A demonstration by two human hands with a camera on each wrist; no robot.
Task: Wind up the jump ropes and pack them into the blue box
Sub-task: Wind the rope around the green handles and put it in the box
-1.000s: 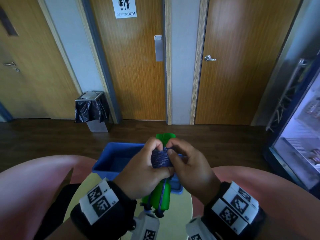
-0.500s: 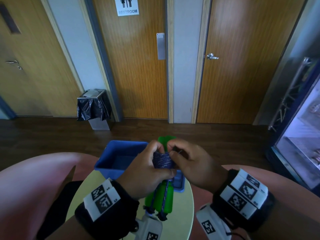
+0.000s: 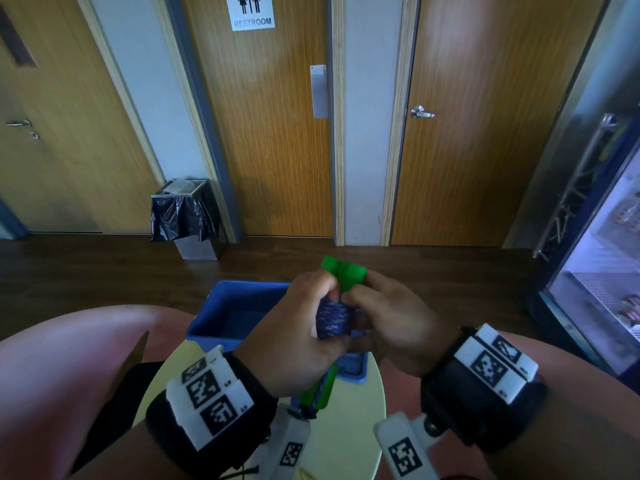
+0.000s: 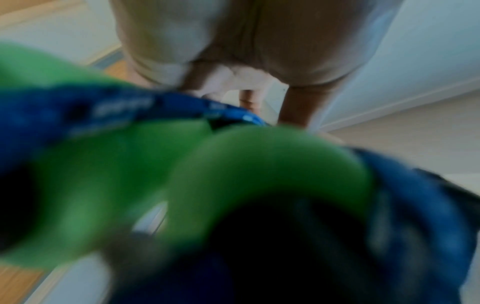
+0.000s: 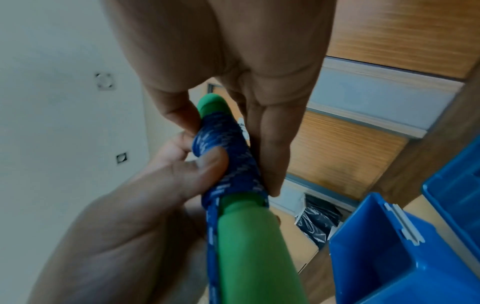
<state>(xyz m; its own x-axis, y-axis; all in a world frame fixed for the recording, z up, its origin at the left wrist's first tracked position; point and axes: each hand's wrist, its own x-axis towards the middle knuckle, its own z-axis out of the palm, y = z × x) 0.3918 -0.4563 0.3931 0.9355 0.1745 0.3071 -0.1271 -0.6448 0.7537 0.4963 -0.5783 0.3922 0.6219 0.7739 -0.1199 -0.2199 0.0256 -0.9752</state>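
Observation:
A jump rope with two green foam handles (image 3: 344, 271) and dark blue patterned cord (image 3: 333, 318) wound round them is held upright above the blue box (image 3: 235, 315). My left hand (image 3: 298, 336) grips the wound bundle, its thumb pressed on the cord (image 5: 228, 164). My right hand (image 3: 388, 315) pinches the cord near the top of the handles, thumb and fingers on either side (image 5: 215, 121). The lower handle ends (image 3: 320, 389) stick out below my left hand. The left wrist view shows the handles (image 4: 259, 164) and cord as a blur.
The blue box sits open on a small round pale-yellow table (image 3: 346, 431) between my knees; its lid (image 5: 457, 179) stands up at the back. A bin with a black liner (image 3: 183, 216) stands by the wooden doors. A glass-front fridge (image 3: 602, 265) is at the right.
My hands and the bundle have stayed over the box. The right hand's fingers have shifted slightly on the top wraps of cord; the head view has tilted a little.

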